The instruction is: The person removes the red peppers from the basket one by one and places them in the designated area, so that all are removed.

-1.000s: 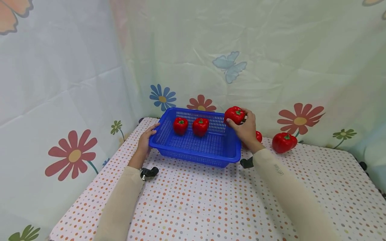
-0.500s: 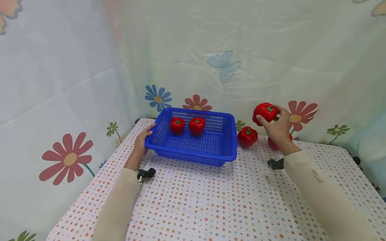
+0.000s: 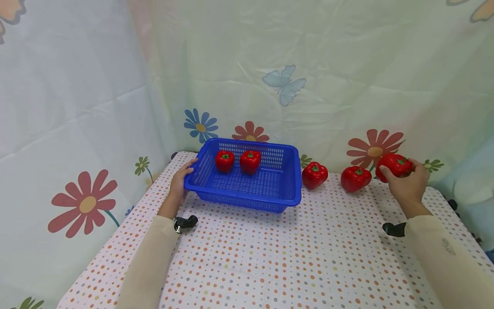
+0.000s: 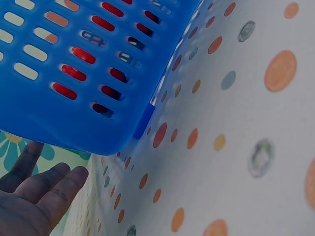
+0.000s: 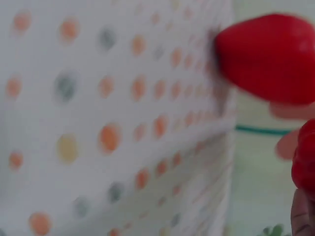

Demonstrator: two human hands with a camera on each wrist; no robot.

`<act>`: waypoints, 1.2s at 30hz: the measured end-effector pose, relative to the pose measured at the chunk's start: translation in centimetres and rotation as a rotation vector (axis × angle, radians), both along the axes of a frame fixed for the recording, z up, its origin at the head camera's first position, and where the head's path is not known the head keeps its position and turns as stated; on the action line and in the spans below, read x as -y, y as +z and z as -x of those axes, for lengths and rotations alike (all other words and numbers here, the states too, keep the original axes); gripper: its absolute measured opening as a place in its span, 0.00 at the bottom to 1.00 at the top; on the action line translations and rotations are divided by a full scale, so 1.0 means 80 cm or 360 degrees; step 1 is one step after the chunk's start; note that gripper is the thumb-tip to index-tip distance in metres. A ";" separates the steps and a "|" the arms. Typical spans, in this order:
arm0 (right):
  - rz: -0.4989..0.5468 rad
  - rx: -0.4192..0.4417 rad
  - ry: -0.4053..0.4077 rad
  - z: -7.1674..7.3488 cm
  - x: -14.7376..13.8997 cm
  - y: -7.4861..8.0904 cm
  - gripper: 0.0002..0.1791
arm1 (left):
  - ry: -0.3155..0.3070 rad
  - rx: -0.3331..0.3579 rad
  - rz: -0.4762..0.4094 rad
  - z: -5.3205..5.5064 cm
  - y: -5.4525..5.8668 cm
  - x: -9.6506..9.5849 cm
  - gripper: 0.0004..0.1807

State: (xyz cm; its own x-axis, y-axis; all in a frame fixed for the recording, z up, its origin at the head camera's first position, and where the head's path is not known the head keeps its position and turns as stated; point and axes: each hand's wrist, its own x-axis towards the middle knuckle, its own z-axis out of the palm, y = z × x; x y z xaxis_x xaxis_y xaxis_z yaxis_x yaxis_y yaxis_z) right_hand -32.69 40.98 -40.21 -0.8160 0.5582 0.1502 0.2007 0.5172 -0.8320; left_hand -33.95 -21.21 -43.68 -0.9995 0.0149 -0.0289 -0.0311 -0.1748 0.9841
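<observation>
A blue plastic basket (image 3: pixel 239 198) stands on the dotted tablecloth with two red bell peppers inside, a left one (image 3: pixel 224 162) and a right one (image 3: pixel 250 162). My left hand (image 3: pixel 180 181) is at the basket's left side; in the left wrist view its fingers (image 4: pixel 61 189) are fairly straight beside the basket wall (image 4: pixel 98 128). On the far right, my right hand (image 3: pixel 411 185) grips a red bell pepper (image 3: pixel 394 165) between thumb and fingers. That held pepper (image 5: pixel 306 160) is only partly visible at the right wrist view's edge.
Two more red bell peppers lie on the cloth: one (image 3: pixel 314 175) beside the basket's right side, another (image 3: pixel 355 179) just left of the held pepper. Behind the table (image 3: pixel 285 257) hangs a flowered curtain (image 3: pixel 231 56), with another side of it at the left.
My right hand has carried the bell pepper from above the basket's right end to the far right, lowering it lately. The left hand stays at the basket. The view has turned slightly right.
</observation>
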 end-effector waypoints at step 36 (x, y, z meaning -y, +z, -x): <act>-0.0304 -0.0001 0.0231 -0.010 0.052 0.029 0.48 | -0.0007 -0.0023 -0.0027 0.003 -0.003 -0.002 0.26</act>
